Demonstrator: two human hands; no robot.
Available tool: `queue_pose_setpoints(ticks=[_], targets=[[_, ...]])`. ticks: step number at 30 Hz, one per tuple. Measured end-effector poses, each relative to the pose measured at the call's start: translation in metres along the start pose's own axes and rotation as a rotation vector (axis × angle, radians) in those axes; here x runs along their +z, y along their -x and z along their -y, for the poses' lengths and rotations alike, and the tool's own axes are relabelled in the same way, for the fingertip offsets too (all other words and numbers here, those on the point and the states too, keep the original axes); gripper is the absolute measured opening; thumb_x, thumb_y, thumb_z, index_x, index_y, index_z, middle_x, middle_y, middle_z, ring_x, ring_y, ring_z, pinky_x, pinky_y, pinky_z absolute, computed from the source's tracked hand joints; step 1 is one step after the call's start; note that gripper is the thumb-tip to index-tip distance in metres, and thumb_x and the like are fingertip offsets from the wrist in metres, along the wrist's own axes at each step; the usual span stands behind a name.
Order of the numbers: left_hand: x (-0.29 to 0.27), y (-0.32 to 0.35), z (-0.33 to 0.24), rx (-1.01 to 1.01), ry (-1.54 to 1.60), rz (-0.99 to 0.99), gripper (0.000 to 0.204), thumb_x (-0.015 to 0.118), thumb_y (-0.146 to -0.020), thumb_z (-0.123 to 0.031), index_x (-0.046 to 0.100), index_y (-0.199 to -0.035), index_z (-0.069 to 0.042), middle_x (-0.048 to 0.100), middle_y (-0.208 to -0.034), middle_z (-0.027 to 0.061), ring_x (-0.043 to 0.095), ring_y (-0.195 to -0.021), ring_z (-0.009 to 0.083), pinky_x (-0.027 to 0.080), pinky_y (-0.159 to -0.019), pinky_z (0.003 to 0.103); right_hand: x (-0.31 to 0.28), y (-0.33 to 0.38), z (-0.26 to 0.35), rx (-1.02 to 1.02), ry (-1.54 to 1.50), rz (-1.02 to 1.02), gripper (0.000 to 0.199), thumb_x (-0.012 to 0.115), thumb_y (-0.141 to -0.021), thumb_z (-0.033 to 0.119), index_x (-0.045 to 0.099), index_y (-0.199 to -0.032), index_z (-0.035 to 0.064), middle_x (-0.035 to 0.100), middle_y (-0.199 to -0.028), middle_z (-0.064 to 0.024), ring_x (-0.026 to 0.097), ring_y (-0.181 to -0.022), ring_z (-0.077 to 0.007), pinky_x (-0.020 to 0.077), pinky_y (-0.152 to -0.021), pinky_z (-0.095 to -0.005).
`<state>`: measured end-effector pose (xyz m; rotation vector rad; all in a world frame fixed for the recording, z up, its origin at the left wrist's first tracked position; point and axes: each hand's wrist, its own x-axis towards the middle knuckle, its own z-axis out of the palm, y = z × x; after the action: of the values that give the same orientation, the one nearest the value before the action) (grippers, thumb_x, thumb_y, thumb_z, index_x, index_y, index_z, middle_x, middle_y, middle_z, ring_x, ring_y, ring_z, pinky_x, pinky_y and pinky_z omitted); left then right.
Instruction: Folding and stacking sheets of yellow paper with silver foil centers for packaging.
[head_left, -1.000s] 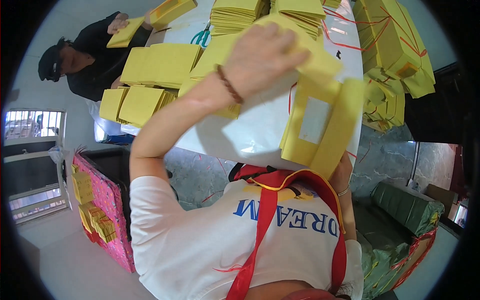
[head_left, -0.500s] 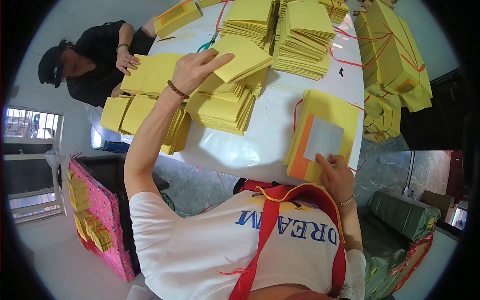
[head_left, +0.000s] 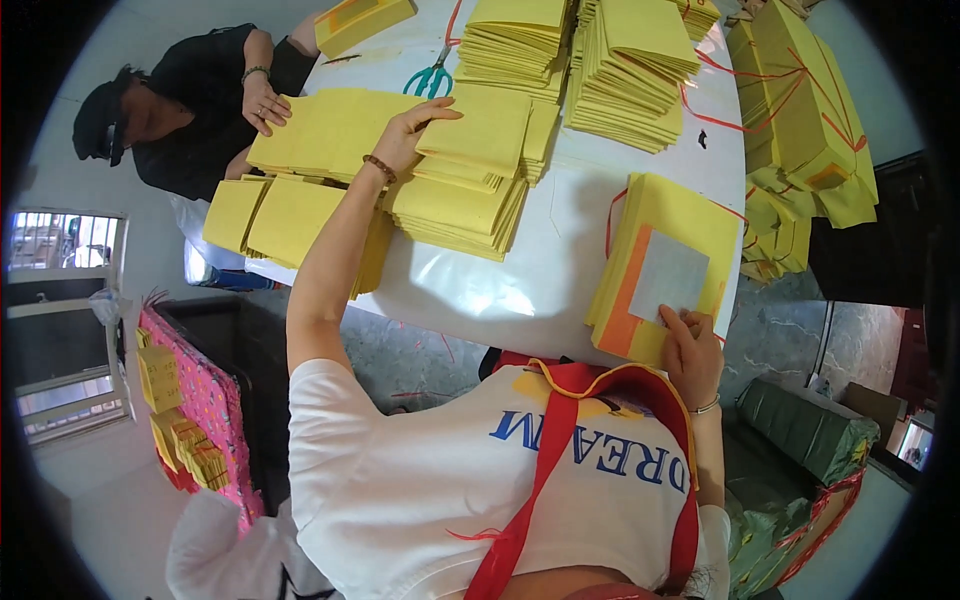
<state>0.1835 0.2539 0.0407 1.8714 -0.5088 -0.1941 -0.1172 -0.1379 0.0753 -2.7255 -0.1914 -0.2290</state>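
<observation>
At the middle of the table, my left hand (head_left: 408, 138) reaches over the left edge of a yellow paper packet (head_left: 473, 135). That packet lies on top of more stacked yellow paper (head_left: 452, 212); the hand's fingers are stretched across its far corner, and the thumb is hard to make out. On the right, a yellow paper bundle (head_left: 690, 215) with an orange strip and a grey label (head_left: 668, 275) lies near the table's front edge. Red string shows at its sides. My right hand (head_left: 693, 352) rests on its near right corner, fingers apart, fingertips at the label's lower edge.
Teal-handled scissors (head_left: 429, 80) lie beyond my left hand. Tall yellow stacks (head_left: 625, 85) stand at the back. A person in black (head_left: 205, 110) has a hand on yellow paper (head_left: 320, 135) at the left. Tied yellow bundles (head_left: 800, 110) are piled past the table's right edge.
The yellow packet by my left hand was tilted up and now lies level on the stack. The scissors show more fully. My right hand stays on the labelled bundle; the whole view has shifted slightly.
</observation>
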Motion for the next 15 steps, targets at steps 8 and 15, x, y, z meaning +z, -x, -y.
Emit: queue_pose_setpoints(ticks=[8, 15], targets=[[-0.014, -0.001, 0.009, -0.210, 0.376, 0.029, 0.028, 0.046, -0.080, 0.007, 0.065, -0.098, -0.003, 0.048, -0.129, 0.0110, 0.047, -0.117, 0.0195, 0.038, -0.097, 0.028, 0.002, 0.002, 0.000, 0.012, -0.045, -0.020, 0.031, 0.057, -0.078, 0.005, 0.062, -0.108, 0.0117, 0.056, -0.093, -0.0131, 0.058, -0.074, -0.0254, 0.0457, -0.061, -0.0331], [0.008, -0.002, -0.002, -0.094, 0.134, -0.088, 0.065, 0.045, -0.071, 0.011, 0.037, -0.132, -0.010, 0.045, -0.128, 0.0133, 0.050, -0.108, 0.0197, 0.042, -0.086, 0.027, 0.003, 0.005, 0.000, 0.029, -0.051, -0.002, 0.030, 0.057, -0.080, 0.006, 0.062, -0.109, 0.0119, 0.055, -0.093, -0.0133, 0.058, -0.077, -0.0262, 0.0460, -0.063, -0.0331]])
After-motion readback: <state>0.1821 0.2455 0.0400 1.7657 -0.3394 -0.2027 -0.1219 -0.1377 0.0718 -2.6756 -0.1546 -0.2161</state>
